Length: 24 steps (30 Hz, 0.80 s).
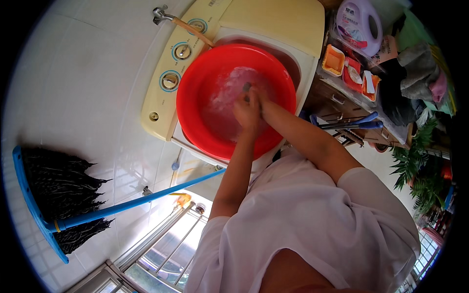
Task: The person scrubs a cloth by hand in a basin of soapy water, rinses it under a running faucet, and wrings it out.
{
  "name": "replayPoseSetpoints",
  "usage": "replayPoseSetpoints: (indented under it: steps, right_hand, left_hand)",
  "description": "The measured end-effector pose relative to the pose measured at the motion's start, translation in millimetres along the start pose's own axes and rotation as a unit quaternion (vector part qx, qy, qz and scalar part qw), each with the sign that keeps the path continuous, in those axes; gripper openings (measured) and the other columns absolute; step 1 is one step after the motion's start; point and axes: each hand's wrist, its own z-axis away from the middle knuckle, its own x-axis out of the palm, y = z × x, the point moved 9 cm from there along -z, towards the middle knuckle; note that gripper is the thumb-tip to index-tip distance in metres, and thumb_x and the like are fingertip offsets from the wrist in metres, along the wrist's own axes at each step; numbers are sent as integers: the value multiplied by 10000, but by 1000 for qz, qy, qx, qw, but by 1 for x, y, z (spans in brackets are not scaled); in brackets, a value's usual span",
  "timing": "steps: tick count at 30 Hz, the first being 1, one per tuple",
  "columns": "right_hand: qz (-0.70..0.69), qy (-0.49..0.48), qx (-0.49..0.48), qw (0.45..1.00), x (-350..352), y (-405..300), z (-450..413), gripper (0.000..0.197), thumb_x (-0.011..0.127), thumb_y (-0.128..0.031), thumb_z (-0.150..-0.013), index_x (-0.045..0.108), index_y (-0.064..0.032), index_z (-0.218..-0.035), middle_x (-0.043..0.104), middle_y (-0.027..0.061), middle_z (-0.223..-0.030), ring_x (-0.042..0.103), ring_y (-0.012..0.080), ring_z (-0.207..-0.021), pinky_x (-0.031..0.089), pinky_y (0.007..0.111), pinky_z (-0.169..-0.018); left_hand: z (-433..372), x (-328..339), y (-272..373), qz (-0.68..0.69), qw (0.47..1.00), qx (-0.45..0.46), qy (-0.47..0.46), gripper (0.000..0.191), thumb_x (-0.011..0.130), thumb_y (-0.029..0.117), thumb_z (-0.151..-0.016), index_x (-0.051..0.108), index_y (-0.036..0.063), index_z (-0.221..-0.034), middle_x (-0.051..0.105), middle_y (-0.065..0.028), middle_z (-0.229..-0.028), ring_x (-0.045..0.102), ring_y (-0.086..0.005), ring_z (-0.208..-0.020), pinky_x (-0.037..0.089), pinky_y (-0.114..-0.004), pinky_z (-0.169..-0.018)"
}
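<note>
A red plastic basin rests over the open tub of a cream twin-tub washing machine. Sudsy water fills its bottom. Above the water my left hand and my right hand are pressed together, both closed around a small dark piece of cloth. Most of the cloth is hidden between the fingers, and its exact shape cannot be made out.
A tap with a tan hose leads behind the basin. A blue-framed black mop leans at the left. On the right, a wooden cabinet bears a purple detergent bottle, small orange trays and grey cloth.
</note>
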Motion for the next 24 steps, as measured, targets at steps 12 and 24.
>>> replayPoseSetpoints:
  steps: [12, 24]
  right_hand:
    - [349, 40, -311, 883, -23, -75, 11, 542, 572, -270, -817, 371, -43, -1267, 476, 145, -1182, 465, 268, -1074, 367, 351, -921]
    - [283, 92, -104, 949, -43, 6, 8, 674, 499, -464, -825, 270, -67, -1318, 338, 119, -1312, 330, 281, -1201, 310, 378, -974]
  left_hand:
    - [-51, 12, -80, -312, 941, 64, -119, 373, 615, 313, -761, 547, 45, -1012, 637, -160, -852, 627, -271, -813, 482, -402, -715]
    - [-55, 21, -143, -299, 944, -137, 16, 540, 481, 277, -849, 270, -4, -1258, 596, -219, -963, 594, -365, -870, 480, -393, -730]
